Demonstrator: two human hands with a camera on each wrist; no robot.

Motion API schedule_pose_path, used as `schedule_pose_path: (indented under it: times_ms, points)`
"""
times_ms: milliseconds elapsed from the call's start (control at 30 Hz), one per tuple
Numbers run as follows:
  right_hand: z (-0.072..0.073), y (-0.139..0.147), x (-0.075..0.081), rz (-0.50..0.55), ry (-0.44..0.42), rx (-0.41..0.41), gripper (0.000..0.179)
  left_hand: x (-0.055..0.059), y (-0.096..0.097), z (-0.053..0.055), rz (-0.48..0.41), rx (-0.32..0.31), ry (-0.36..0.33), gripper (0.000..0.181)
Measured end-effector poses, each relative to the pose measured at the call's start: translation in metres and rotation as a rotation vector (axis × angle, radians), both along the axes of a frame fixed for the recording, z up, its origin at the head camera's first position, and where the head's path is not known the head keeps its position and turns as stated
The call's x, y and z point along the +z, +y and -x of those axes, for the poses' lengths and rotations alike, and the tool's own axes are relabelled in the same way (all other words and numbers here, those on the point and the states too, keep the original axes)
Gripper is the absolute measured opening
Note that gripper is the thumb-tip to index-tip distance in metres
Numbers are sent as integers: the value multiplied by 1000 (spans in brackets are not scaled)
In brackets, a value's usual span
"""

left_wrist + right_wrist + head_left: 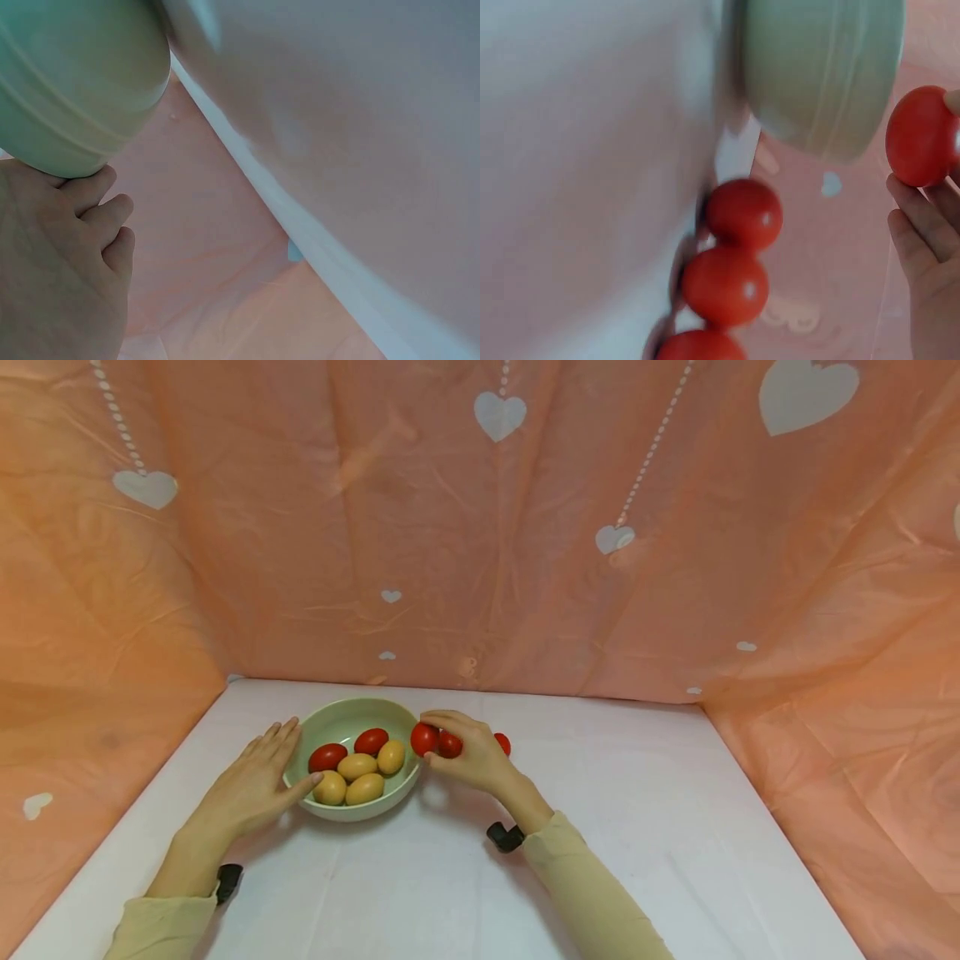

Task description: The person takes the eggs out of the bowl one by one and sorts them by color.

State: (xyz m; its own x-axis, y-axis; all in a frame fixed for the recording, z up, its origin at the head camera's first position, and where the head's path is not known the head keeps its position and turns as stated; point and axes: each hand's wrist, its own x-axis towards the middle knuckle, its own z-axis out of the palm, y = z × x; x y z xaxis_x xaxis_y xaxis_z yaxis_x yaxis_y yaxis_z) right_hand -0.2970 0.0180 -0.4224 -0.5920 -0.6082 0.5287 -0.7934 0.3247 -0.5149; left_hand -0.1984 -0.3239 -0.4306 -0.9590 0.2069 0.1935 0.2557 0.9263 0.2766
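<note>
My right hand (471, 752) pinches a red tomato (424, 739) between thumb and fingers, right at the right rim of a pale green bowl (352, 812). In the right wrist view the held tomato (919, 135) is raised off the white surface, level with the bowl's upper part. My left hand (251, 781) lies against the bowl's left side, fingers extended, thumb over the rim. Inside the bowl are two red tomatoes (371, 742) and several yellow egg-shaped pieces (357, 767). The left wrist view has the left fingers under the bowl's edge.
Three more red tomatoes (725, 285) stand in a row on the white table (622, 827), right of the bowl; my right hand partly hides them in the head view. Orange-pink cloth (450, 527) with white hearts walls the table at the back and sides.
</note>
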Motion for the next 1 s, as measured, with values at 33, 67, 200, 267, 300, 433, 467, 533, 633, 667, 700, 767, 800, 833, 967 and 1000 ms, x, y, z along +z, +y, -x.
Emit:
schedule_pose_path:
  times_ms: [33,67,200,267,300,433,467,533,633,667,700,767,800,833,967,1000]
  points:
    - [0,5,-1,4,6,-13,51,0,0,0,2,0,0,94]
    - [1,9,-2,10,8,-25,51,0,-1,0,3,-1,0,94]
    - [4,27,-5,32,11,-65,51,1,-1,1,3,-1,-5,94]
    - [5,36,-7,40,7,-85,50,1,-1,1,2,-2,-4,94]
    - [5,41,-8,46,6,-95,50,1,-2,1,2,-1,-4,94]
    - [6,56,-13,55,1,-134,51,1,-2,1,-3,-5,6,93]
    - [7,60,-15,58,-1,-137,51,1,-1,1,-4,-6,8,93]
    - [8,66,-17,57,0,-144,51,1,-1,0,-3,-8,12,93]
    - [8,76,-18,57,-1,-147,52,2,-1,0,-1,-9,11,93]
    - [9,79,-18,54,2,-150,52,2,-1,0,-1,-9,11,93]
    - [9,82,-18,49,4,-155,52,2,-1,0,-2,-10,11,93]
    - [9,87,-18,37,2,-164,52,2,-1,0,-1,-12,12,93]
    - [10,90,-18,31,-2,-171,52,2,0,0,-1,-14,12,93]
    - [10,92,-18,25,-10,-177,52,2,0,0,-1,-15,12,93]
    - [12,103,-19,7,-45,-208,52,2,1,0,4,-15,7,93]
    - [12,105,-19,5,-54,-218,53,1,1,0,3,-15,3,93]
